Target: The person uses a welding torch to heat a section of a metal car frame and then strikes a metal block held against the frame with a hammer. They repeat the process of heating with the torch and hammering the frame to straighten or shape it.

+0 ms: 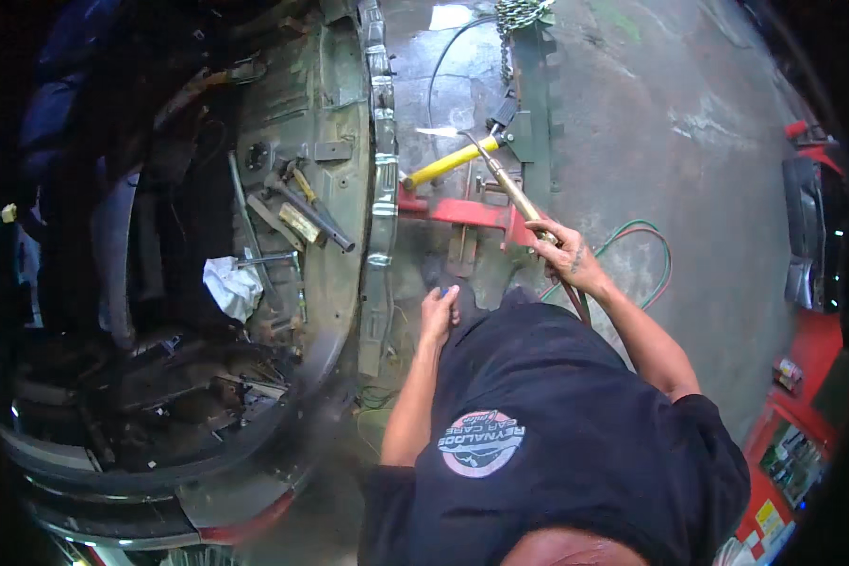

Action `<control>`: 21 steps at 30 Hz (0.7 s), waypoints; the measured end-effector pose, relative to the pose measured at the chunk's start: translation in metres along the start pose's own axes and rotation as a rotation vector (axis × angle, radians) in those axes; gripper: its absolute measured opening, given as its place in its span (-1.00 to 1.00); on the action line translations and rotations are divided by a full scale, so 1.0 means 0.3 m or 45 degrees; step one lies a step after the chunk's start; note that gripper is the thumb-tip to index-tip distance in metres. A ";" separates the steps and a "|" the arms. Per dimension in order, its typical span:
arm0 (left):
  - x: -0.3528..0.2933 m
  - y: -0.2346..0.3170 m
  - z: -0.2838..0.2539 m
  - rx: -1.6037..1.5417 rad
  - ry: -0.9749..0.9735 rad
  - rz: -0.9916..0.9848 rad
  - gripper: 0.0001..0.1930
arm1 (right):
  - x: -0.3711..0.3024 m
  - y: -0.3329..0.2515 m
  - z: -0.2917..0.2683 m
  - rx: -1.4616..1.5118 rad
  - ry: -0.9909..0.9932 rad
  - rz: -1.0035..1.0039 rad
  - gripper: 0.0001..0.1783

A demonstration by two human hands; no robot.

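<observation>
My right hand (568,257) is wrapped round the handle of a brass gas torch (514,193), which slants up and left. A bright white flame (437,131) points left from its bent tip. Red and green hoses (668,255) trail from below that hand and loop over the floor. Low in front of my body, my left hand (439,313) is closed on a small blue thing (445,292), mostly hidden by the fingers. Just beyond the torch tip lie a yellow bar (453,162) and a red metal frame (467,213).
On the left, an opened car body (335,123) has a bare metal sill (384,170). Hammers (311,212), other tools and a crumpled white cloth (234,288) lie on its floor panel. A chain (521,13) hangs on a green post (535,94). Red equipment (816,358) stands at far right.
</observation>
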State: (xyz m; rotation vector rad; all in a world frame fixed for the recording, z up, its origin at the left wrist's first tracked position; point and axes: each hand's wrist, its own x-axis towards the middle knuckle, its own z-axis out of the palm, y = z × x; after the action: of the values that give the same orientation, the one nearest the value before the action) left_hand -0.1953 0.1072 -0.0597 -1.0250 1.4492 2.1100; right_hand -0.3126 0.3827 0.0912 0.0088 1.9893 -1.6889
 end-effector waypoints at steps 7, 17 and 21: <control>0.020 0.208 0.139 0.071 -0.442 -0.027 -0.79 | 0.076 -0.035 0.100 -0.189 -0.056 0.098 -0.49; 0.087 0.328 0.188 -0.207 -0.736 0.019 -0.66 | 0.241 -0.081 0.235 -0.268 -0.106 -0.018 -0.32; 0.109 0.326 0.138 -0.284 -0.757 -0.007 -0.68 | 0.267 -0.087 0.274 -0.298 -0.121 0.043 -0.31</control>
State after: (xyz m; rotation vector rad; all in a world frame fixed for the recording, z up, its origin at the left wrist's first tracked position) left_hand -0.2963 0.1035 -0.0136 -0.3976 0.9341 2.3326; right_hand -0.3589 0.2753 0.0771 -0.1175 2.0899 -1.4006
